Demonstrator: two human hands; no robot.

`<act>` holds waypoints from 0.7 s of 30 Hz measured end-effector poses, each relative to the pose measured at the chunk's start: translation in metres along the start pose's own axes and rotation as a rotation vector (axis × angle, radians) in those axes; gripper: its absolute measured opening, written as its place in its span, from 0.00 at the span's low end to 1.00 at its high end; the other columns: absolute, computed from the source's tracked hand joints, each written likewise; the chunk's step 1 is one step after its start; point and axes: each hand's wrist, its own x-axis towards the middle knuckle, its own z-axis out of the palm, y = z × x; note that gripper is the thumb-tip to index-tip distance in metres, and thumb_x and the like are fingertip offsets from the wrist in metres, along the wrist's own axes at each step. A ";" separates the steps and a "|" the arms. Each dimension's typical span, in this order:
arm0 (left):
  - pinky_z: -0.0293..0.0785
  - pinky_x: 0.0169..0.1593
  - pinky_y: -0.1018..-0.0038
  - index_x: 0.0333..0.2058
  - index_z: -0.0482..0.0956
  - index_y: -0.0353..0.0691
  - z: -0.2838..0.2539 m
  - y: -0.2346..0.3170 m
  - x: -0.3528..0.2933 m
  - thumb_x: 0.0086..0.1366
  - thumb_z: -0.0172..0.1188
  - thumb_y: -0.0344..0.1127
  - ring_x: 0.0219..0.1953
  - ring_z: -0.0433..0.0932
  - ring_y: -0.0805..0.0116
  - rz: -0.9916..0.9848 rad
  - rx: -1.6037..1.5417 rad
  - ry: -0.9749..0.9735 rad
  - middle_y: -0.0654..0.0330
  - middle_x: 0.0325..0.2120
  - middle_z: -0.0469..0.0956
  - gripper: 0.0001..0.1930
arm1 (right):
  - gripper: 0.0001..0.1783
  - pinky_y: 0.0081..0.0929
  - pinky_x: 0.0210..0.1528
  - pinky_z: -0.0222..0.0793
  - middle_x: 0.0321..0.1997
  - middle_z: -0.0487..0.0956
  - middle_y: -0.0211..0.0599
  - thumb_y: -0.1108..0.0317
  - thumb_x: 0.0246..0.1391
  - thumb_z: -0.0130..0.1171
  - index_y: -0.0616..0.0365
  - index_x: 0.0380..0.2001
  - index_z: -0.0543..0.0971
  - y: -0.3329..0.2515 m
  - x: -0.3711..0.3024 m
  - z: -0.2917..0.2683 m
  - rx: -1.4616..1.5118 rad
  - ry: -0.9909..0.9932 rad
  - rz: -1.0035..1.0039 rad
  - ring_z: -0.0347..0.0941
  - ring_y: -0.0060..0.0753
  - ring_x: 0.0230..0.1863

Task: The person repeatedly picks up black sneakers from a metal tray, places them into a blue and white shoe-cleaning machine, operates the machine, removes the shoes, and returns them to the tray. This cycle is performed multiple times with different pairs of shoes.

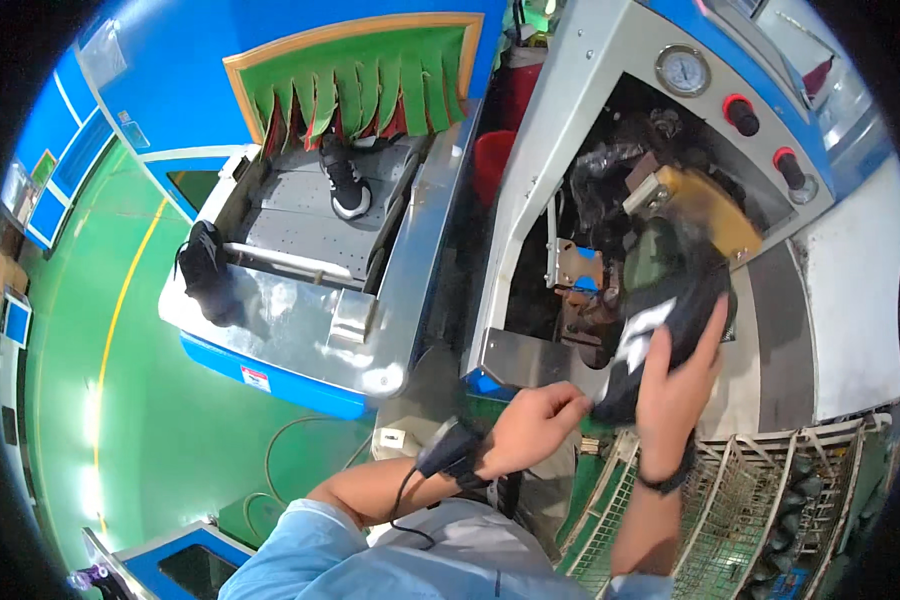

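Observation:
My right hand [673, 385] grips a black shoe [685, 312] with a white side mark, its fingers spread along the upper. The shoe is tilted and slightly blurred in front of the machine's opening. A dark green form [654, 258] shows at its far end. My left hand [538, 428] is closed, with its fingertips right by the shoe's near end; whatever they may pinch is hidden. Beyond the shoe, inside the machine [530, 215], are a yellow block [712, 212] and a small bracket with blue pieces [577, 268].
To the left, a conveyor [300, 215] comes out under green curtain strips [360, 88]. One black shoe [345, 185] lies on its belt, another [205, 268] on its metal edge. A wire rack [730, 490] stands at lower right. The machine carries a gauge [683, 70] and red-collared knobs [740, 114].

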 end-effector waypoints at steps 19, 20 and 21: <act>0.77 0.54 0.69 0.57 0.80 0.32 -0.020 -0.031 -0.061 0.67 0.67 0.51 0.45 0.83 0.65 -0.360 0.108 -0.472 0.53 0.42 0.86 0.30 | 0.21 0.52 0.53 0.85 0.52 0.81 0.56 0.65 0.69 0.62 0.68 0.58 0.74 0.025 0.007 -0.004 1.690 -0.468 0.982 0.84 0.57 0.49; 0.77 0.53 0.69 0.57 0.80 0.32 -0.022 -0.040 -0.063 0.66 0.68 0.49 0.44 0.82 0.66 -0.381 0.137 -0.458 0.53 0.42 0.86 0.29 | 0.21 0.51 0.50 0.85 0.52 0.81 0.53 0.66 0.69 0.61 0.64 0.60 0.73 0.015 0.006 -0.016 1.692 -0.414 0.918 0.85 0.56 0.47; 0.77 0.51 0.70 0.57 0.79 0.32 -0.018 -0.038 -0.067 0.65 0.69 0.46 0.43 0.82 0.67 -0.337 0.075 -0.438 0.55 0.42 0.86 0.28 | 0.24 0.51 0.48 0.86 0.53 0.81 0.50 0.67 0.69 0.61 0.61 0.64 0.71 0.022 0.001 -0.036 1.696 -0.377 0.757 0.86 0.55 0.45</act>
